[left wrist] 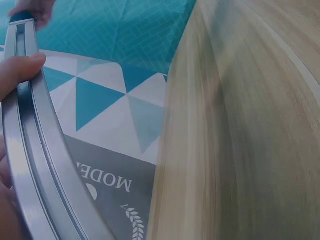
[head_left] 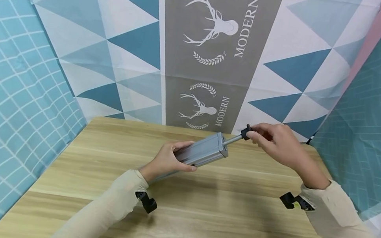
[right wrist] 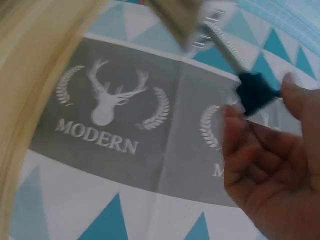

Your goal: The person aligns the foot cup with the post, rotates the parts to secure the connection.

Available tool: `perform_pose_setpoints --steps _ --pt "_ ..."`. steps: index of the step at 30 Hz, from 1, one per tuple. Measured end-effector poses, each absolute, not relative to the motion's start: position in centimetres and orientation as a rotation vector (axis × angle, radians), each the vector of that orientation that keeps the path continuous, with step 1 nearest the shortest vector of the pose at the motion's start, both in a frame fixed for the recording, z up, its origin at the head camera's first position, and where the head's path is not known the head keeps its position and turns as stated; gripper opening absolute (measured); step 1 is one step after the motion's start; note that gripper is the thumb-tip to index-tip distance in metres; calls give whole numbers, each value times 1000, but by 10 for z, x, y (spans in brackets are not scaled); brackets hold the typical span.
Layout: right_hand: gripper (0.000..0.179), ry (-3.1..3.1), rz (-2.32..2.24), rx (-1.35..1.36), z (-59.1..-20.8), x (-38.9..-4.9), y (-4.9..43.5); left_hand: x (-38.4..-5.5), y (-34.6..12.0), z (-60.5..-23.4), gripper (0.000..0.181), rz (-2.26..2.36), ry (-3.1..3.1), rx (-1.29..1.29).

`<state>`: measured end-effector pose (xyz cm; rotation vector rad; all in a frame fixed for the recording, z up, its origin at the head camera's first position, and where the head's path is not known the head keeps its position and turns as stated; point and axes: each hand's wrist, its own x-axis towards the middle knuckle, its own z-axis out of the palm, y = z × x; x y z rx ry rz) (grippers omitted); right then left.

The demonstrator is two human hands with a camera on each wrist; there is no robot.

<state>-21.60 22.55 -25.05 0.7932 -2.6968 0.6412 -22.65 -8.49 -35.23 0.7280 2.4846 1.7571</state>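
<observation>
My left hand [head_left: 168, 158] grips a long silver aluminium profile [head_left: 204, 149] around its body, and the thumb lies across its grooved face in the left wrist view. The profile is tilted, its far end raised toward the right. A thin threaded metal rod [right wrist: 227, 50] sticks out of that end. On the rod's tip sits a small black knob-like fitting [right wrist: 256, 92] with a short peg. My right hand [head_left: 280, 144] pinches this black fitting between thumb and fingers. The profile's lower end is partly hidden behind the left hand and wrist.
A wood-grain table [head_left: 192, 222] lies beneath both hands. Behind it hangs a patterned cloth [head_left: 214, 70] with triangles and deer heads. Blue cloths flank the left [head_left: 12, 85] and right sides. A black clip-like mount [head_left: 146, 202] is on each sleeve.
</observation>
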Motion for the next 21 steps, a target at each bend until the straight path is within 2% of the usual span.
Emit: perform_pose_setpoints --steps 4,7,17,21 --pt "37 -2748 779 569 -256 -215 222 -224 -83 -354 71 1737 2478 685" --pt "42 -2744 816 507 -259 -215 221 -224 -83 -354 71 1720 2478 667" --pt "50 -2795 733 590 -264 -216 223 -227 -86 -353 70 1673 2507 716" --pt "45 -2769 731 679 -262 -214 226 -232 -87 -359 70 1679 2511 713"
